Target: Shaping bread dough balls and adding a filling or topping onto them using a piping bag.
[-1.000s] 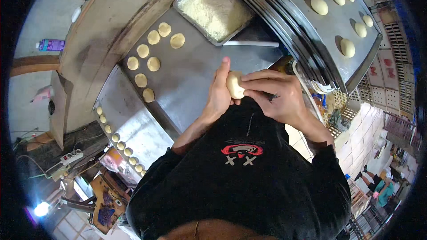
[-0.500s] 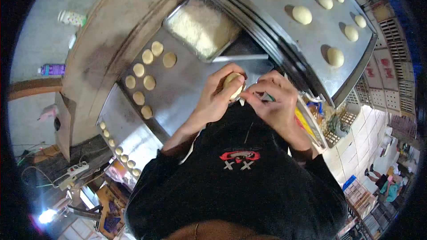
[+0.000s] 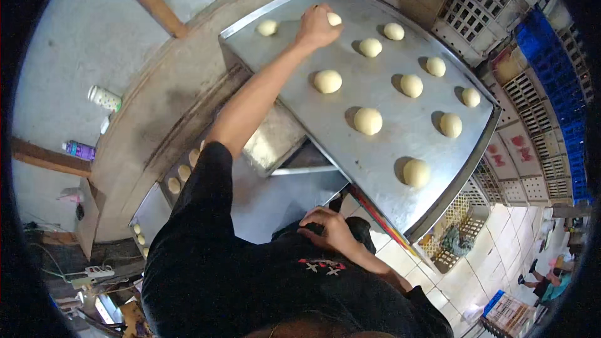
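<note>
My left hand (image 3: 316,28) is stretched up over the upper metal tray (image 3: 375,150), its fingers closed round a pale dough ball (image 3: 333,19) at the tray's far part. Several other smooth balls (image 3: 368,121) sit spaced over that tray. My right hand (image 3: 324,228) is low near my black shirt, below the tray's front edge, with fingers loosely curved apart and nothing visible in them. Partly behind my left arm, flattened dough rounds (image 3: 174,184) lie on a lower tray (image 3: 263,200), beside a powder-covered pan (image 3: 266,141).
Stacked plastic crates (image 3: 544,150) line the right side, with a basket (image 3: 457,256) on the tiled floor. A cup (image 3: 102,97) and purple bottle (image 3: 80,149) stand at left, near a power strip (image 3: 97,272). Another person (image 3: 548,278) is at far lower right.
Both hands were together round a dough ball. My left hand has carried one up onto the upper tray; my right hand has dropped toward my body. The view has swung toward the upper tray.
</note>
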A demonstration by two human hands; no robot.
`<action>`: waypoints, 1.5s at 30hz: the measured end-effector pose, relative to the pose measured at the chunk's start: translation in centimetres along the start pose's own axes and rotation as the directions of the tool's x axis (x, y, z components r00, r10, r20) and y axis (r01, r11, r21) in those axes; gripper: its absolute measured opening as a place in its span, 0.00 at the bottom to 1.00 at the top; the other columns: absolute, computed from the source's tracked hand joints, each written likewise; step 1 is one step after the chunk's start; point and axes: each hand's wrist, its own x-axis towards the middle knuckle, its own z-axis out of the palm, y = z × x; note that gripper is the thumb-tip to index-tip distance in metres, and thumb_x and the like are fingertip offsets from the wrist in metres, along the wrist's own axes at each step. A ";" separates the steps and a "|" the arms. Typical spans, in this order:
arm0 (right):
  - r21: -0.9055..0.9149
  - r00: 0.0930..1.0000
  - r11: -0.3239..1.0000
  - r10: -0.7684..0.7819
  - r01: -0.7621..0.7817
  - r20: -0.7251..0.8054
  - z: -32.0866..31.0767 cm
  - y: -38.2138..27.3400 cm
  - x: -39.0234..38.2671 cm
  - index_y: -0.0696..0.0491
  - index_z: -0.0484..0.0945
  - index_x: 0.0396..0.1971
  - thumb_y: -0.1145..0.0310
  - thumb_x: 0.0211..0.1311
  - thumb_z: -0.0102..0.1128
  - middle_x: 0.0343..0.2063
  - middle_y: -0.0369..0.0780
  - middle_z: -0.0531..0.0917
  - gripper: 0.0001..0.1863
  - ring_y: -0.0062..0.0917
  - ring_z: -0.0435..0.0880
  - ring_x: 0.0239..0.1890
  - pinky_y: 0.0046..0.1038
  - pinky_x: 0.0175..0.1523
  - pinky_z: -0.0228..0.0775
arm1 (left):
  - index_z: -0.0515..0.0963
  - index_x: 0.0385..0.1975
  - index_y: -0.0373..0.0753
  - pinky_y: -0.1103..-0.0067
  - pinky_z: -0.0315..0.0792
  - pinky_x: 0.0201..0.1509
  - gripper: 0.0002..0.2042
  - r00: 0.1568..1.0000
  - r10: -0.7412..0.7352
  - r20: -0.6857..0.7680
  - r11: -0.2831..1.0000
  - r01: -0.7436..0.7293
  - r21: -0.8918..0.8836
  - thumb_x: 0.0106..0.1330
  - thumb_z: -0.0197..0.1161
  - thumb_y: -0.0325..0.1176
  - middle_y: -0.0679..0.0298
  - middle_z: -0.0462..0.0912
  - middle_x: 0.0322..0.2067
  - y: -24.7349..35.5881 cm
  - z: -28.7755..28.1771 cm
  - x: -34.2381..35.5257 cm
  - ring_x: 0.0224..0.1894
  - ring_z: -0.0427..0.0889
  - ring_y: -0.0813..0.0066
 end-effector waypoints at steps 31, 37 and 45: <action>-0.092 0.899 0.988 0.147 -0.120 0.412 6.3 -1.5 4.3 0.55 0.82 0.31 0.69 0.52 0.71 0.32 0.41 0.83 0.09 0.32 0.84 0.34 0.30 0.41 0.76 | 0.72 0.54 0.40 0.62 0.66 0.56 0.23 0.119 -0.867 -0.484 0.191 0.976 -0.103 0.57 0.63 0.34 0.51 0.77 0.42 -18.6 -4.9 -57.0 0.51 0.72 0.53; -0.122 0.860 0.991 0.105 -0.051 0.500 10.0 -2.5 4.1 0.56 0.82 0.33 0.68 0.53 0.70 0.33 0.42 0.83 0.10 0.35 0.84 0.34 0.30 0.40 0.76 | 0.76 0.55 0.49 0.59 0.66 0.55 0.22 0.352 -0.829 -0.435 0.315 0.936 0.157 0.58 0.61 0.38 0.52 0.78 0.42 -22.8 -3.8 -52.8 0.51 0.73 0.52; -0.173 0.956 0.985 0.029 0.023 0.293 12.1 -5.4 7.4 0.56 0.82 0.34 0.74 0.53 0.71 0.32 0.39 0.84 0.09 0.24 0.83 0.33 0.23 0.40 0.75 | 0.75 0.52 0.43 0.64 0.71 0.55 0.14 0.462 -0.875 -0.144 0.422 0.584 -0.694 0.66 0.57 0.30 0.58 0.79 0.47 -28.0 -5.9 -49.9 0.50 0.78 0.59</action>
